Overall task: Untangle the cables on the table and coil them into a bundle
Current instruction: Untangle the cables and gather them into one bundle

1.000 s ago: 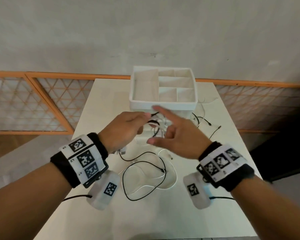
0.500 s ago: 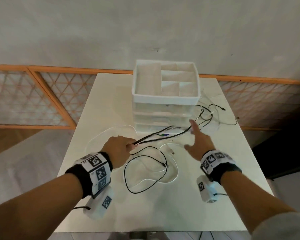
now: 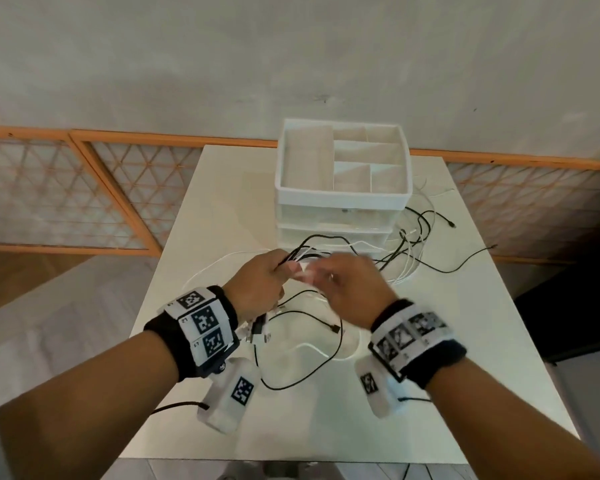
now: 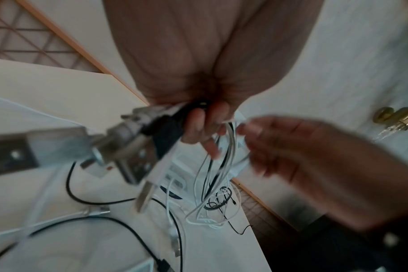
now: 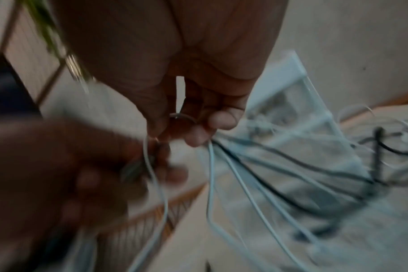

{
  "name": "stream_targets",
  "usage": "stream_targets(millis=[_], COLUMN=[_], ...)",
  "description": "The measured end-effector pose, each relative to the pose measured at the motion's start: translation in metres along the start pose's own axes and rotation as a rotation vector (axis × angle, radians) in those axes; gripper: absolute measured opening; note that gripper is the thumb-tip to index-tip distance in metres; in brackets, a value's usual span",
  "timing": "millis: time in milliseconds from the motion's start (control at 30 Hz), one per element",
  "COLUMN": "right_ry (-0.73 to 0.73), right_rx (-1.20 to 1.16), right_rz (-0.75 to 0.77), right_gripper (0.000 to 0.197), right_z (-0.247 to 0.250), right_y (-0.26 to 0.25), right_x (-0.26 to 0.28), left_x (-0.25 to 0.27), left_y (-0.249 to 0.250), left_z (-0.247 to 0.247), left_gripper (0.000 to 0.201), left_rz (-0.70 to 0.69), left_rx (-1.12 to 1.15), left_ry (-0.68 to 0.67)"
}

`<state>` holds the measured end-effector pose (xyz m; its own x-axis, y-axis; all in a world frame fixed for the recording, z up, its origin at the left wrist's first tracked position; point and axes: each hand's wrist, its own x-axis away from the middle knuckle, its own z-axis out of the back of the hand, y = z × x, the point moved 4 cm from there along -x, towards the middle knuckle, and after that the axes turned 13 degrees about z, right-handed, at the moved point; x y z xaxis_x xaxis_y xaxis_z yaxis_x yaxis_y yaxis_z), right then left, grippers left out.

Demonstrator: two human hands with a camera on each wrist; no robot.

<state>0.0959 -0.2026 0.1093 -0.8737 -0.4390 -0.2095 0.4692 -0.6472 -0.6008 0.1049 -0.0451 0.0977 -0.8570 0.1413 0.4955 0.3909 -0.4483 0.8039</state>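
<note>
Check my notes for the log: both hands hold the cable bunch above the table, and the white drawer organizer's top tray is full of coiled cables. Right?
Not quite. The head view shows the white drawer organizer's top tray empty, its compartments bare. The rest stands: the left hand and right hand hold the cable bunch above the table.

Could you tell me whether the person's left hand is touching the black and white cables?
Touching: the left wrist view shows the left hand curled around the black and white cables.

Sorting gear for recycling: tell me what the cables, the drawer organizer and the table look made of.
Cables: thin black and white cords, likely rubber or plastic jackets; they bend in loose loops.
Drawer organizer: looks like plastic, with an opaque white tray rim and translucent drawer fronts.
Table: smooth matte white top, probably laminate or painted board; the core cannot be seen.
</note>
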Motion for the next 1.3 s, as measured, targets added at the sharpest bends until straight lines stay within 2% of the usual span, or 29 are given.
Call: stream_targets(millis=[133,333,400,467,600,667,833,900,1000,1067,1167,1300], right_ry=[0.267,0.636,0.616,0.494,0.084,0.02,0.028,0.056,0.173,0.253,0.382,0.567], right_rx=[-0.04,-0.049,-0.03,-0.143,-0.371,-0.382,-0.168,-0.175,-0.184,-0.128,-0.063,-0.005], right_rz=[0.014,-0.072,-0.147,-0.202,-0.084,-0.054,0.022,0.035,0.048,0.047,0.062,0.035], right_gripper=[0.007,0.014,0.007,0.005,0.015,0.014,0.013,0.016,0.02,0.019,0.019,0.017], right_z=[0.076,0.128,0.127,0.115,0.078,0.063,0.05,0.055,0.073,0.087,0.104,0.13], right_y=[-0.022,0.009,0.021,0.022,-0.003,-0.012,-0.03,-0.035,-0.034,-0.03,-0.023,-0.013], right_x=[-0.02,-0.008,0.0,0.007,0.021,0.024,0.014,0.008,0.001,-0.001,0.001,0.004], left_x=[0.001,-0.005,-0.005,-0.006,-0.007,-0.003,0.008,0.01,0.01,0.009,0.008,0.01], left_y=[0.002,-0.025,-0.035,-0.038,-0.022,-0.004,0.046,0.056,0.052,0.041,0.022,0.005], left_z=[0.0,0.02,0.025,0.031,0.043,0.042,0.019,0.009,0.0,0.001,0.009,0.019], left_gripper=[0.024,0.025,0.026,0.028,0.028,0.025,0.023,0.024,0.023,0.023,0.024,0.023], left_rz=[0.016,0.146,0.188,0.204,0.206,0.179,-0.038,-0.13,-0.211,-0.189,-0.092,-0.049], left_rx=[0.083,0.084,0.082,0.053,0.066,0.162,0.202,0.116,-0.095,-0.134,-0.041,-0.051], left_ry=[-0.008,0.054,0.068,0.092,0.189,0.17,0.042,0.004,-0.014,-0.02,-0.043,-0.026])
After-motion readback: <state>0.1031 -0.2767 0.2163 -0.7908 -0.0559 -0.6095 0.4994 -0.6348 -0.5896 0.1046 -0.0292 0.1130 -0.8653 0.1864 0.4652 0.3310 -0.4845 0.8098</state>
